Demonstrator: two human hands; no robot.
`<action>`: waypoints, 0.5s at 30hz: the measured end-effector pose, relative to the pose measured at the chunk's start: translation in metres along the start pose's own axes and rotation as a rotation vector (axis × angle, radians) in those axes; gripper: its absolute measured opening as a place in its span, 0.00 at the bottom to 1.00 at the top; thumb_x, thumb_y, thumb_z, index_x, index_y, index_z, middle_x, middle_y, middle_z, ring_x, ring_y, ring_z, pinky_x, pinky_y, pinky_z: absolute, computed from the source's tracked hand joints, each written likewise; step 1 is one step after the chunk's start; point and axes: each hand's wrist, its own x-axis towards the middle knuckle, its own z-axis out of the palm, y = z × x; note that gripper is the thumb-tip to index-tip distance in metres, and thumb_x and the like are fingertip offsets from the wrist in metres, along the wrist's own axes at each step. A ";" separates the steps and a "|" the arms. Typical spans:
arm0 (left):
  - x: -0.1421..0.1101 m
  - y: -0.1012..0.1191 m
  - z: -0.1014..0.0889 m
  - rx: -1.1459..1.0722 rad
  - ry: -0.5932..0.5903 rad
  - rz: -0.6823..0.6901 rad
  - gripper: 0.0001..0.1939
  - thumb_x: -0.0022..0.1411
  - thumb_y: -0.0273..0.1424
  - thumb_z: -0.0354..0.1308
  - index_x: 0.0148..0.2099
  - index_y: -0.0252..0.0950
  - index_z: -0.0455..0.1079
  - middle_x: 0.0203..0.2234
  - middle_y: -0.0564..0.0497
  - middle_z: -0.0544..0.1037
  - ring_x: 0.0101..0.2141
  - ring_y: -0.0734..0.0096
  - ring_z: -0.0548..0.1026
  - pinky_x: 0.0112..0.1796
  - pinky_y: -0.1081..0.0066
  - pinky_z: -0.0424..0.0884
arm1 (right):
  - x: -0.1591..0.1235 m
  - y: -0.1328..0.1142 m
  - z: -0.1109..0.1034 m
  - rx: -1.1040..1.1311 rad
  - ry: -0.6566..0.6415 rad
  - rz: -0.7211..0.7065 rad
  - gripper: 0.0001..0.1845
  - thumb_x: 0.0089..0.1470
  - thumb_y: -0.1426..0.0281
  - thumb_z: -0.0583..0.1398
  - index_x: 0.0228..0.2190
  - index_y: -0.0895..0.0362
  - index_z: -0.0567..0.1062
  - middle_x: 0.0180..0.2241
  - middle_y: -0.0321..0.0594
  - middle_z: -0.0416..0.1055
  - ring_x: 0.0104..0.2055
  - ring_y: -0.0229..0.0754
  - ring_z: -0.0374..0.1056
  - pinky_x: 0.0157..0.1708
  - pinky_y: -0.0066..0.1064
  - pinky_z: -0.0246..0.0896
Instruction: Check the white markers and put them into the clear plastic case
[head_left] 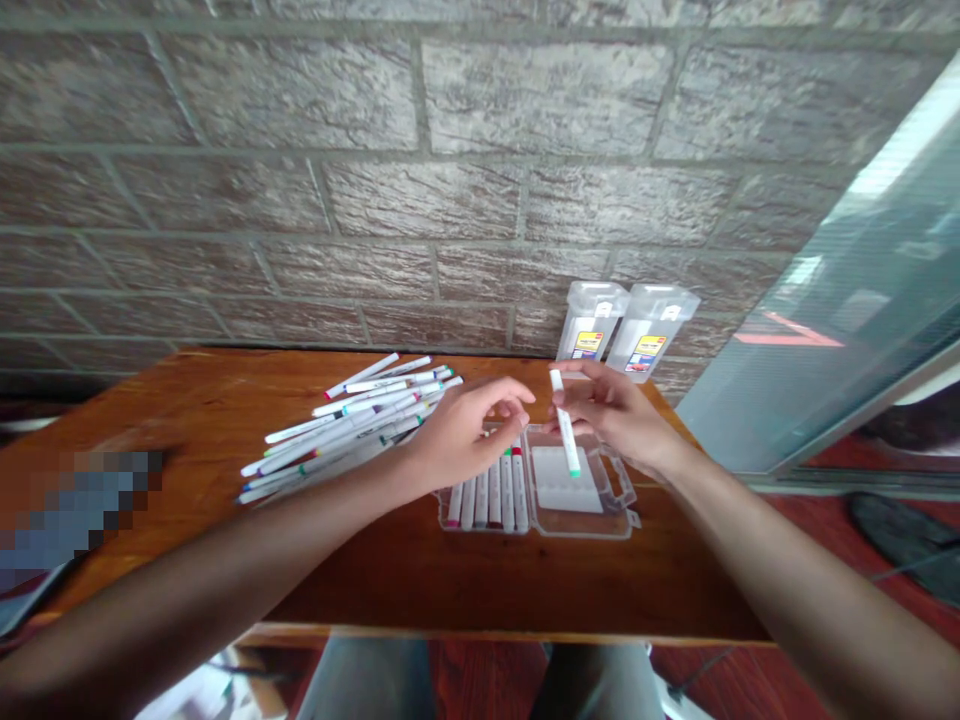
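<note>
A white marker (566, 425) with a green lower end is pinched between the thumb and fingers of my right hand (611, 410), tilted above the right half of a clear plastic case (634, 522). My left hand (476, 425) hovers over the case's left half, fingers loosely curled and apart, with nothing visible in them. Under it, several white markers (491, 500) with coloured ends lie side by side in the case; their upper parts are partly hidden by that hand. A white panel (562, 480) sits in the right half. Left of my left hand is a loose pile of markers (337, 440).
Two clear plastic boxes (592, 325) with coloured labels stand at the table's back right, close to the brick wall (465, 190). A blurred-out dark object (75, 520) lies on the wooden table (375, 590) at the left. To the right is a glass panel (847, 290).
</note>
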 end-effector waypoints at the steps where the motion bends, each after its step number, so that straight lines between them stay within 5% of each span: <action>1: -0.003 0.002 0.004 0.026 -0.023 0.053 0.07 0.70 0.27 0.57 0.47 0.35 0.75 0.37 0.49 0.83 0.37 0.69 0.81 0.41 0.69 0.75 | 0.001 0.004 -0.004 0.003 0.018 0.025 0.37 0.44 0.63 0.77 0.53 0.55 0.71 0.28 0.32 0.78 0.25 0.40 0.78 0.30 0.32 0.79; 9: -0.038 0.021 0.032 0.297 -0.187 0.505 0.09 0.71 0.35 0.60 0.40 0.35 0.76 0.33 0.49 0.80 0.36 0.65 0.77 0.41 0.64 0.73 | -0.001 0.024 -0.002 -0.132 -0.062 0.033 0.29 0.46 0.59 0.77 0.43 0.58 0.73 0.23 0.32 0.76 0.20 0.33 0.69 0.21 0.25 0.68; 15: -0.052 0.027 0.031 0.495 -0.229 0.601 0.05 0.71 0.27 0.59 0.41 0.35 0.76 0.35 0.47 0.81 0.36 0.67 0.76 0.39 0.65 0.72 | -0.004 0.029 0.001 -0.104 -0.087 0.142 0.31 0.43 0.59 0.78 0.43 0.58 0.72 0.23 0.34 0.78 0.21 0.34 0.72 0.22 0.25 0.70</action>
